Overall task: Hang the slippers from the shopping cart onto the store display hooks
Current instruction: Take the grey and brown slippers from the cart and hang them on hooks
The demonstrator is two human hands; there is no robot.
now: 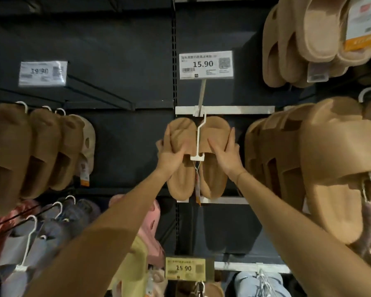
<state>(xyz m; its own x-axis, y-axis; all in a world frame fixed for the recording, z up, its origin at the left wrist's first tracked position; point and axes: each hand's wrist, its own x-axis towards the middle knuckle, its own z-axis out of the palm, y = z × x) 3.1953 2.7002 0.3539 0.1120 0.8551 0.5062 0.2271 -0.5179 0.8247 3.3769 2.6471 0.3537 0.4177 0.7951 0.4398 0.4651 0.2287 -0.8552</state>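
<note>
A pair of tan slippers [212, 176] on a white plastic hanger [198, 136] is held up against the dark display wall, in the middle of the view. My left hand [171, 153] grips the left slipper by its strap. My right hand [225, 153] grips the right slipper the same way. The hanger's top sits at the display hook [201, 97] under the white rail [225, 109]; whether it hangs on the hook is unclear. A paper tag [198, 189] dangles between the two slippers. The shopping cart is out of view.
A 15.90 price sign [206, 64] stands above the hook. Rows of tan slippers hang at the left [41, 151] and the right [334, 168], with more at the upper right [304, 39]. Grey, pink and yellow slippers hang below, beside a yellow 15.90 sign [185, 267].
</note>
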